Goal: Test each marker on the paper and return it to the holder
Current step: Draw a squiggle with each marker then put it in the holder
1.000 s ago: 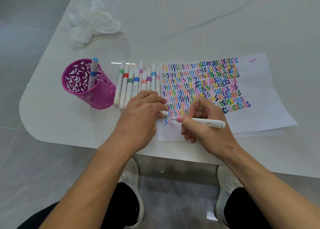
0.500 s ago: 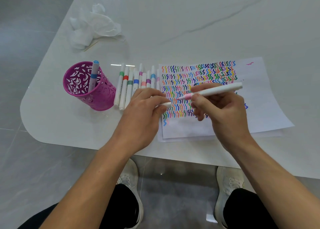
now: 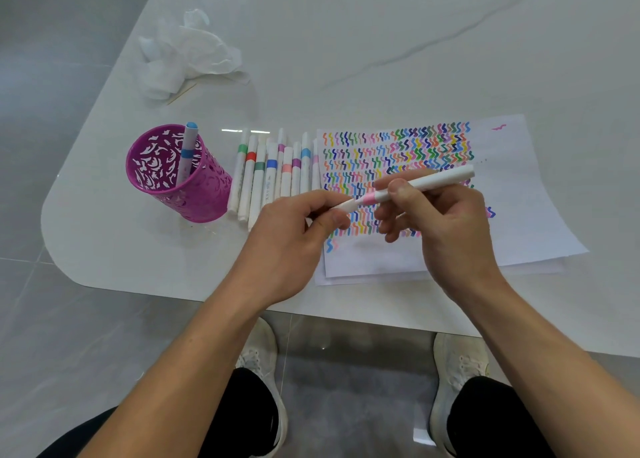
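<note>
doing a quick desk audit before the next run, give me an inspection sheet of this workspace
surface: white marble-look tabletop, glossy.
job's things: white paper sheets covered in coloured zigzags; magenta perforated metal holder upright, holding one blue-banded white marker; row of white colour-banded markers lying between holder and paper; white marker with a pink band, white cap at its tip.
clutter: crumpled white tissue at the table's far left.
grippers: left hand pinches the cap; right hand grips the pink-banded marker above the paper.
cables: nothing seen.
surroundings: grey tiled floor; white shoes below the table edge.
</note>
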